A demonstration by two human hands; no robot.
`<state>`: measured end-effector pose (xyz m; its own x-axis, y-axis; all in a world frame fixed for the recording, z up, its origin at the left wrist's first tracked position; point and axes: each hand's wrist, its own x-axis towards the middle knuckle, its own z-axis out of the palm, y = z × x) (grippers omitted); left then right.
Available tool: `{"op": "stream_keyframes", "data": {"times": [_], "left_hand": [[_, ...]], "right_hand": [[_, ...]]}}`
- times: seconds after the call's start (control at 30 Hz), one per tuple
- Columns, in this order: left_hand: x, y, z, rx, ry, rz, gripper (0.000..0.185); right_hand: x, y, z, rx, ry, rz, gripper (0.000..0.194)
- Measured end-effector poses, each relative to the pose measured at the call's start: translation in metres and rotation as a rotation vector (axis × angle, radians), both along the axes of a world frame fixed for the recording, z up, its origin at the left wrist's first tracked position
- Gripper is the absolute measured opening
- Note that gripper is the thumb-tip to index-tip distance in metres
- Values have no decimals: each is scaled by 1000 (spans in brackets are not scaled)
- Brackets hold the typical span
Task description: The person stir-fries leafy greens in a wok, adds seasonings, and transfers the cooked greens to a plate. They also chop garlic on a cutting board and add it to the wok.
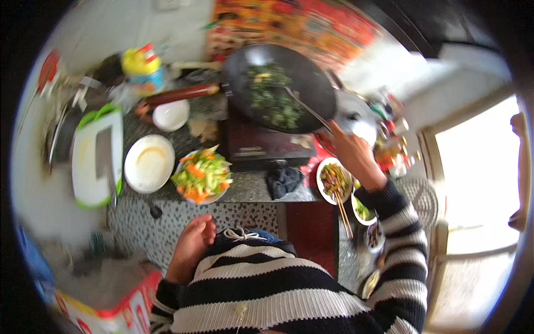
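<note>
A metal cooking utensil's long handle (311, 109) is gripped in my right hand (352, 150), at the right rim of a dark wok (315, 87). Its far end is hidden among chopped leafy greens (273, 94) in the wok. The wok stands tilted on a dark cooktop (267, 144), with its wooden handle (183, 95) reaching left. Near my waist, my left hand (194, 244) hangs with loosely curled fingers and nothing visible in it. A bowl of cut green and orange vegetables (202, 175) is nearest to it on the counter.
At left are a cutting board (85, 167) with a cleaver (104, 152), a white plate (150, 181) and a white bowl (171, 115). A black cloth (284, 180) lies before the cooktop. Chopsticks (343, 215) rest on a dish of cooked food (333, 177). Bottles and jars (392, 150) crowd the right.
</note>
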<state>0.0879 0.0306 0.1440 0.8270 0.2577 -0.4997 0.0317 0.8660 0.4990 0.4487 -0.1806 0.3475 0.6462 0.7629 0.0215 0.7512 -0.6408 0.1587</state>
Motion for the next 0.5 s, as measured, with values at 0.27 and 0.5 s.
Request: {"op": "stream_keyframes", "data": {"times": [0.27, 0.5], "left_hand": [[15, 7, -4, 151, 93, -186, 29], [29, -1, 15, 254, 220, -250, 31]], "right_hand": [[-8, -37, -54, 615, -26, -43, 53], [-29, -266, -106, 1233, 186, -1060, 28]]}}
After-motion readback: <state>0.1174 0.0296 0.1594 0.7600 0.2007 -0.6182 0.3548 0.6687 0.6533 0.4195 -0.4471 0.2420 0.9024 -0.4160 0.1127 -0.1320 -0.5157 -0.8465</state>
